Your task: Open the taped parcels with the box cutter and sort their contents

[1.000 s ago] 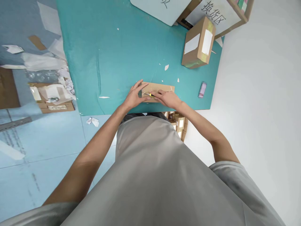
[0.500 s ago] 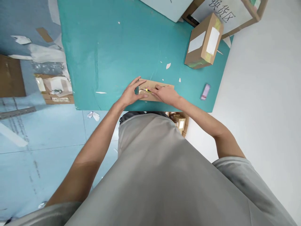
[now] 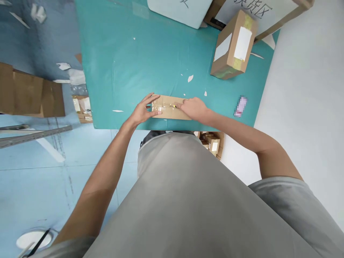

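Note:
A narrow cardboard box [image 3: 168,113] with shiny clear tape along its top lies near the front edge of the teal table [image 3: 120,71]. My left hand [image 3: 141,111] grips the box's left end, fingers on the far side and thumb on the near side. My right hand [image 3: 197,109] is closed over the right part of the box. From its fingers pokes the tip of a small yellow-and-black box cutter [image 3: 174,106], resting at the taped seam. Most of the cutter is hidden under the hand.
A taller taped carton [image 3: 233,46] with white labels stands at the back right, beside a white bin [image 3: 180,12]. A blurred-out pink object [image 3: 240,106] lies on the right. Paper scraps [image 3: 190,78] dot the table. Cartons [image 3: 29,91] stand on the floor at left.
My right hand has drawn the box cutter rightward along the seam, away from the left end. My left hand still holds that end. The whole view has shifted a little.

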Demonstrator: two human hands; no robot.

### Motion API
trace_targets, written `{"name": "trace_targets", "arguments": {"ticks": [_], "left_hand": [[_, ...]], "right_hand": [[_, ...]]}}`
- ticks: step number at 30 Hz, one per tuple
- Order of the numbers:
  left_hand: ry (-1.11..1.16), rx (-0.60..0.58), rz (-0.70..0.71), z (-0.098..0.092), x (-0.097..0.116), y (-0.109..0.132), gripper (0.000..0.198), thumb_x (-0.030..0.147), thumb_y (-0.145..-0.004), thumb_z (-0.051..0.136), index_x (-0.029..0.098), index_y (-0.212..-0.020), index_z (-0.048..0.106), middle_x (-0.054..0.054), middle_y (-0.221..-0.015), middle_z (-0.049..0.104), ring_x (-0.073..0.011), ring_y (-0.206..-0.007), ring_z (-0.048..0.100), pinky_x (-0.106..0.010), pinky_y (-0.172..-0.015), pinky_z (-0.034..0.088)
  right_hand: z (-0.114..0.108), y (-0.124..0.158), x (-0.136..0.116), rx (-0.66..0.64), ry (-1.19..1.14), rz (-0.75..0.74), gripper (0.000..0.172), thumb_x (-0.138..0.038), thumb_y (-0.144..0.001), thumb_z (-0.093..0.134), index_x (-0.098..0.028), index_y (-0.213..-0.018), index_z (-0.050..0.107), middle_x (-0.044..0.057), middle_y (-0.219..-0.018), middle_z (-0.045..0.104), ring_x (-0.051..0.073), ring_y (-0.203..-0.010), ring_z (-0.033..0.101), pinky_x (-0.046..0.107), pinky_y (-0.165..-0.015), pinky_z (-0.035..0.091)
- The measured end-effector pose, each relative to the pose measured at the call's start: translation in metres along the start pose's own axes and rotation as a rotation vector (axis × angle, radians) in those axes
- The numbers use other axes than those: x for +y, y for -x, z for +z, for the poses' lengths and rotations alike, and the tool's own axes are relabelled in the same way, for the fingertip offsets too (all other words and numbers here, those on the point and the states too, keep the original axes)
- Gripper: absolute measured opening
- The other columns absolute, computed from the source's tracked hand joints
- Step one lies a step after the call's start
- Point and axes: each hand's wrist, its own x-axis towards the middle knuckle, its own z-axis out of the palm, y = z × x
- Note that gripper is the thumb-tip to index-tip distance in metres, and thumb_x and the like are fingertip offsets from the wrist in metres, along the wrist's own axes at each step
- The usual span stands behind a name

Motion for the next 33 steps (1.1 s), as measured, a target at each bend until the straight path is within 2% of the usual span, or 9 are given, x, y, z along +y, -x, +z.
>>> {"name": "trace_targets", "arguments": {"ticks": [5, 7, 11, 15, 19, 25, 28, 33], "left_hand": [[-0.049, 0.009, -0.015, 0.001, 0.004, 0.003, 0.117, 0.094, -0.071, 0.088, 0.034, -0.169, 0.064, -0.019, -0.186, 0.044, -0.0483, -0.171, 0.046, -0.067, -0.127, 0.055], [-0.059, 0.021, -0.028, 0.002, 0.008, 0.004, 0.116, 0.092, -0.072, 0.088, 0.033, -0.169, 0.064, -0.020, -0.185, 0.045, -0.0492, -0.168, 0.049, -0.068, -0.126, 0.056], [-0.068, 0.041, -0.068, 0.003, 0.014, 0.004, 0.118, 0.093, -0.069, 0.090, 0.031, -0.167, 0.066, -0.021, -0.183, 0.047, -0.0505, -0.162, 0.056, -0.068, -0.124, 0.058], [-0.016, 0.045, -0.092, 0.003, 0.013, 0.005, 0.123, 0.093, -0.061, 0.095, 0.034, -0.166, 0.067, -0.018, -0.188, 0.042, -0.0501, -0.165, 0.053, -0.066, -0.129, 0.054], [0.000, 0.055, -0.061, 0.005, 0.007, 0.008, 0.120, 0.092, -0.065, 0.095, 0.036, -0.167, 0.067, -0.017, -0.189, 0.040, -0.0506, -0.170, 0.046, -0.067, -0.131, 0.052], [0.042, 0.059, -0.010, 0.010, 0.006, 0.008, 0.105, 0.085, -0.073, 0.096, 0.040, -0.164, 0.069, -0.015, -0.185, 0.046, -0.0520, -0.173, 0.040, -0.074, -0.128, 0.053], [0.075, 0.059, -0.008, 0.010, 0.005, 0.007, 0.098, 0.080, -0.078, 0.096, 0.041, -0.164, 0.069, -0.014, -0.186, 0.045, -0.0516, -0.173, 0.041, -0.074, -0.127, 0.053], [0.089, 0.025, 0.003, 0.007, -0.002, 0.004, 0.106, 0.078, -0.076, 0.100, 0.035, -0.167, 0.066, -0.017, -0.189, 0.040, -0.0503, -0.176, 0.036, -0.070, -0.128, 0.054]], "right_hand": [[0.022, 0.047, 0.045, -0.080, 0.024, 0.106, 0.071, -0.003, -0.107, 0.041, -0.019, -0.175, 0.056, 0.025, -0.125, 0.084, 0.038, -0.114, 0.081, 0.043, -0.085, 0.051], [0.027, 0.054, 0.051, -0.067, -0.023, 0.098, 0.067, -0.010, -0.112, 0.041, -0.021, -0.177, 0.053, 0.024, -0.126, 0.083, 0.037, -0.111, 0.080, 0.043, -0.086, 0.051], [0.024, 0.036, 0.032, 0.060, -0.187, 0.005, 0.058, -0.031, -0.123, 0.037, -0.027, -0.180, 0.048, 0.019, -0.139, 0.081, 0.034, -0.115, 0.077, 0.041, -0.093, 0.052], [0.017, -0.004, -0.001, 0.116, -0.261, -0.050, 0.058, -0.030, -0.124, 0.039, -0.030, -0.182, 0.044, 0.016, -0.143, 0.081, 0.031, -0.118, 0.076, 0.037, -0.097, 0.050], [0.018, -0.030, -0.016, 0.125, -0.226, -0.063, 0.058, -0.033, -0.125, 0.037, -0.029, -0.182, 0.043, 0.015, -0.140, 0.082, 0.030, -0.116, 0.076, 0.036, -0.095, 0.050], [0.018, -0.033, -0.018, 0.099, -0.151, -0.041, 0.059, -0.038, -0.126, 0.027, -0.032, -0.182, 0.044, 0.014, -0.138, 0.082, 0.033, -0.116, 0.077, 0.039, -0.095, 0.052], [0.012, -0.033, -0.021, 0.075, -0.111, -0.027, 0.058, -0.038, -0.126, 0.032, -0.031, -0.182, 0.043, 0.014, -0.138, 0.082, 0.035, -0.120, 0.076, 0.040, -0.096, 0.053], [-0.002, -0.036, -0.027, 0.018, -0.103, -0.032, 0.057, -0.034, -0.126, 0.036, -0.027, -0.182, 0.043, 0.016, -0.140, 0.080, 0.033, -0.125, 0.075, 0.040, -0.101, 0.052]]}}
